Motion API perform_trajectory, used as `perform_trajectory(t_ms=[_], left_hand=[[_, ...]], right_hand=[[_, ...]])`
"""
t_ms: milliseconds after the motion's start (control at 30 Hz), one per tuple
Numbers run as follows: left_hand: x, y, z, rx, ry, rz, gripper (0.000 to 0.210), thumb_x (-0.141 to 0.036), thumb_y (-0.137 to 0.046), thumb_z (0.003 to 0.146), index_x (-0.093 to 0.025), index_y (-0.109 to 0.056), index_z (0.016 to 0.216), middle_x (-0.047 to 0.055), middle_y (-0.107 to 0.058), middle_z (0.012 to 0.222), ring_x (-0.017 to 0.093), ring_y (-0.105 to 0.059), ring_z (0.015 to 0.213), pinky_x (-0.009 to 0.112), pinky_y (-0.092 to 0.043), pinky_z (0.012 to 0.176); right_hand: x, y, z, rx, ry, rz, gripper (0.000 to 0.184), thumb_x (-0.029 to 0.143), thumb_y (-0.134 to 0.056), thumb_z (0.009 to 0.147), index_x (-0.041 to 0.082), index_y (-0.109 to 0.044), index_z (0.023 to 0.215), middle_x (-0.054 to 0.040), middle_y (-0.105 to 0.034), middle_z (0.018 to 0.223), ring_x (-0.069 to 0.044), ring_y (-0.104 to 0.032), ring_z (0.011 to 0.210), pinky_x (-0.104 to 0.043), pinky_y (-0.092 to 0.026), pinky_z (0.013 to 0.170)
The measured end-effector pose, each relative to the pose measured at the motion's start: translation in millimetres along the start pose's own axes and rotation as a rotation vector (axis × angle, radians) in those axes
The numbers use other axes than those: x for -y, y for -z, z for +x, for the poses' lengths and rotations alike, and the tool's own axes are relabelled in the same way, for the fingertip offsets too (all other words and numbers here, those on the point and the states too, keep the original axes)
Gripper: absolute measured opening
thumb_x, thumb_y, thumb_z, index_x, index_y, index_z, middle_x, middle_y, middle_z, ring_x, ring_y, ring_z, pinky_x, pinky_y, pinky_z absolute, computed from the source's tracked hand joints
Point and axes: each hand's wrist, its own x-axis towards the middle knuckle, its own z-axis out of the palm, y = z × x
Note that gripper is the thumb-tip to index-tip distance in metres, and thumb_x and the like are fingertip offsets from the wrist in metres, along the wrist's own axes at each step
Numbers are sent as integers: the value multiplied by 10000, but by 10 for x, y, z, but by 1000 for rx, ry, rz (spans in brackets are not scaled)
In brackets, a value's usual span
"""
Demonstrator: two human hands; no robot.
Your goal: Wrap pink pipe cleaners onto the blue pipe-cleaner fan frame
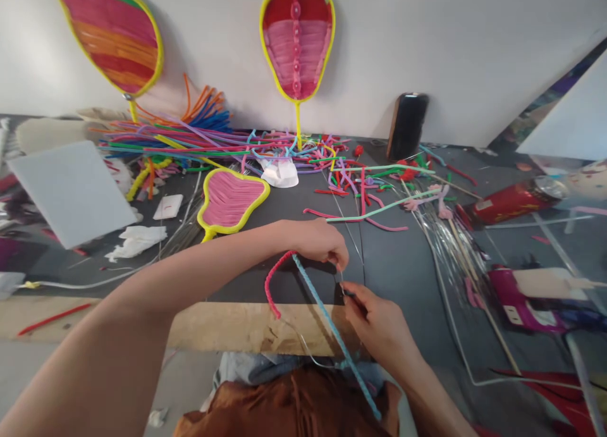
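Just over the front edge of the dark table, a thin wire is pinched between two hands. It is kept nearly straight up and down in the view, with its top end at the fingertips of the left hand and its low end at those of the right hand. The hands are held apart, with a small gap left between them, and the fingers of both are closed. A small dark thing is seen in the right hand, but what it is cannot be told.

Beside the left hand, a blue fuzzy stick is seen. Its long way is slanted, from the top end by that hand down to the right, and its low end is pointed over the lap. Whether it is gripped cannot be told. From the same spot a red-pink fuzzy stick is curved out to the left and then down, with its tip over the wood strip. From near that tip a bent wire is led down and right toward the blue fuzzy stick.

Behind the left arm, a pink shape with a yellow rim is laid on the table. Farther back, loose fuzzy sticks are piled up, and a phone is leaned on the white wall.
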Motion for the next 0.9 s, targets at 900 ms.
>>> perform_trajectory(t_ms=[900], left_hand=[[-350,-602,-584,-577,95,-80,214,-87,-539,747,-246,-590,613,56,-591,686,238,-531,853,450,-266,971]], right_hand=[[2,100,34,-17,176,-242,286,193,-460,853,161,-592,1104,-80,-721,874,-231,-686,735,-305,-476,610]])
